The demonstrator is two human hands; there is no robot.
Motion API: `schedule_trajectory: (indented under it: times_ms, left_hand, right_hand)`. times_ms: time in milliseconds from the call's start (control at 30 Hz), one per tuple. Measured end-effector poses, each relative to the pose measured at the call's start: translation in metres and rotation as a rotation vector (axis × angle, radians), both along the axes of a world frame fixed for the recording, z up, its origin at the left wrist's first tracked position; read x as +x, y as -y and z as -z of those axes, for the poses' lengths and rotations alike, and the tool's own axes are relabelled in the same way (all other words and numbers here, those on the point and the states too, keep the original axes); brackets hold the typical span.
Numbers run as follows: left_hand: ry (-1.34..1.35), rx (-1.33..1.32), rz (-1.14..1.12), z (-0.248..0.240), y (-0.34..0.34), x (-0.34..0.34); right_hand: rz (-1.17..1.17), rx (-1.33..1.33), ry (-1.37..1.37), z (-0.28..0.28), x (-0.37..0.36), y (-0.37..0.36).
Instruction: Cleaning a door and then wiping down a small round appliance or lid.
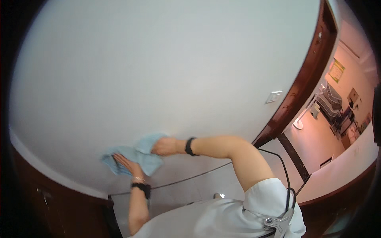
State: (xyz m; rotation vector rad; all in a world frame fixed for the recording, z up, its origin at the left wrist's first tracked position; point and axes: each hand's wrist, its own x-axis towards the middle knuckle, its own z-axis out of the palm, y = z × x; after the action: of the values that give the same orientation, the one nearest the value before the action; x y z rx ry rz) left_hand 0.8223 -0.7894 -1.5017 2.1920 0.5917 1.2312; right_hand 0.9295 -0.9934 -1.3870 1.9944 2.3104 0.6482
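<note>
My left hand is flat on the blue cloth, low against the white wall. My right hand curls on it too; I can't tell if it grips. If I press too softly, the cloth could slip down.

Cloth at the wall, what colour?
Light blue; the cloth shows best in the head view, the only one here.

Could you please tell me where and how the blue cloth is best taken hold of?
I'd probably pinch the blue cloth by its lower corner, coming from below: that corner points downward, uncovered, while the left hand and right hand cover other parts.
</note>
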Motion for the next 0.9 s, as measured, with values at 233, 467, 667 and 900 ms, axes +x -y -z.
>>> schedule_trajectory:
  times_ms: [233,467,667,900]
  left_hand:
    - [-0.452,0.187,0.293,-0.031,0.198,0.025]
    - [-0.009,0.581,0.551,-0.185,0.375,0.129]
    - [0.205,0.718,0.532,-0.336,0.441,0.164]
    - [0.441,0.789,0.603,-0.369,0.516,0.202]
  right_hand:
    - [0.157,0.081,0.061,0.010,0.032,0.176]
    - [0.486,0.639,-0.311,-0.131,0.060,0.361]
    - [0.607,0.986,0.374,-0.227,0.124,0.433]
    - [0.673,1.347,0.147,-0.218,0.149,0.492]
